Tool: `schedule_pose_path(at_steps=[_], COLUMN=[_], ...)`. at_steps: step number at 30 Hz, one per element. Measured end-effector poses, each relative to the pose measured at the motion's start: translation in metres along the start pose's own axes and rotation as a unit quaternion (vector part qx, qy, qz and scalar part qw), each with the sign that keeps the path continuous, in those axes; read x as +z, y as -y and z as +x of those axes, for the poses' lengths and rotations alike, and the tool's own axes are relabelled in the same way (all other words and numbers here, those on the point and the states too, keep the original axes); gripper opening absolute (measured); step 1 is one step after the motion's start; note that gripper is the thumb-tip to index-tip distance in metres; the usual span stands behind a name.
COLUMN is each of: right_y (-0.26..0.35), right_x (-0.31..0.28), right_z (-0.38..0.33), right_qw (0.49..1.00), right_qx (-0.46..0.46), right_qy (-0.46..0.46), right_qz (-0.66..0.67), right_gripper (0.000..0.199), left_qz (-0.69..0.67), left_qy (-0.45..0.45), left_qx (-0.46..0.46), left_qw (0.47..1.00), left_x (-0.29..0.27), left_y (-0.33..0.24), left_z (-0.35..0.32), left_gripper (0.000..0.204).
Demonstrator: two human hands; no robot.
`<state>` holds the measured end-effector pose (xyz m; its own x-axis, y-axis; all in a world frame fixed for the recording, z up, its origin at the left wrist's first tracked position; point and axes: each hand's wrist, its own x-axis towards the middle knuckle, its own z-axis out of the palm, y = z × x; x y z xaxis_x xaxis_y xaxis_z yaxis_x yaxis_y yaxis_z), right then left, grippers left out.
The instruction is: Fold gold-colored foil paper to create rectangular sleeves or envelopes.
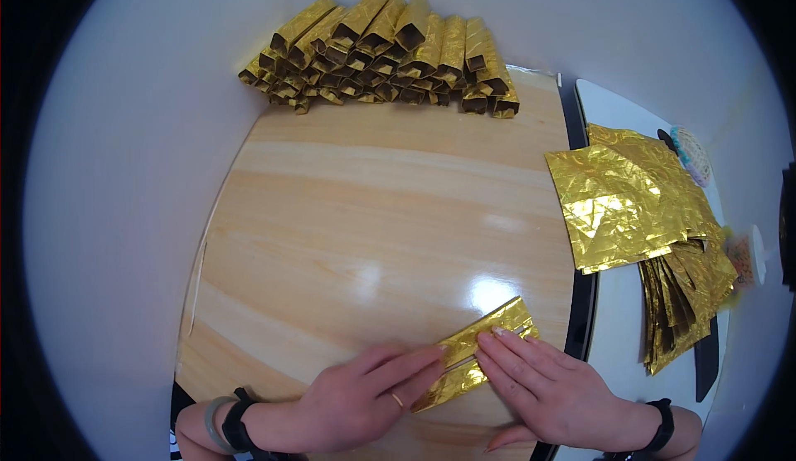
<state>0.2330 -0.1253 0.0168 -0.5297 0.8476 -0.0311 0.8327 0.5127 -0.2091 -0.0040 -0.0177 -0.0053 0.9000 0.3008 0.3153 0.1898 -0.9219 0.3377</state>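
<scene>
A strip of gold foil paper (460,392), folded so that two edges meet along a seam down its middle, lies slantwise on the wooden board near its front edge. My left hand (352,399) rests on the strip's left part, its fingers stretched out and their tips on the foil. Lying flat across the right part, the fingers of my right hand (551,382) press on the seam, with the thumb held apart. Neither hand is wrapped round the paper. Part of the strip is hidden under the fingers.
Several gold foil tubes (377,34) are piled at the far edge of the wooden board (373,196). Right of it, on a white surface, lie gold foil sheets (613,204), fanned out and overlapping. A small cup (748,256) and a pale knitted-looking item (691,154) stand beyond them.
</scene>
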Motion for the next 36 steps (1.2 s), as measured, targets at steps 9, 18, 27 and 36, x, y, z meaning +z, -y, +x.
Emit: schedule_pose_path(at_steps=[9, 18, 27, 36], right_y=[0.001, 0.000, 0.001, -0.003], right_x=[0.001, -0.001, -0.002, -0.003], right_z=[0.001, 0.002, 0.001, 0.000], right_qw=[1.000, 1.000, 0.999, 1.000], right_qx=[0.007, -0.003, -0.013, -0.007], right_qy=[-0.004, 0.012, 0.018, 0.010], right_qz=[-0.004, -0.016, -0.040, -0.012], right_gripper=[0.087, 0.090, 0.091, 0.092], left_qz=[0.022, 0.083, 0.178, 0.021], left_qy=[0.072, 0.032, 0.007, 0.002], left_qx=[-0.066, 0.011, 0.110, -0.018], left_qw=[0.995, 0.996, 0.978, 1.000], left_x=[-0.004, -0.004, 0.000, 0.005], left_y=[-0.005, -0.003, -0.001, 0.004], left_z=[0.001, 0.004, 0.005, 0.007], left_gripper=[0.027, 0.048, 0.042, 0.028])
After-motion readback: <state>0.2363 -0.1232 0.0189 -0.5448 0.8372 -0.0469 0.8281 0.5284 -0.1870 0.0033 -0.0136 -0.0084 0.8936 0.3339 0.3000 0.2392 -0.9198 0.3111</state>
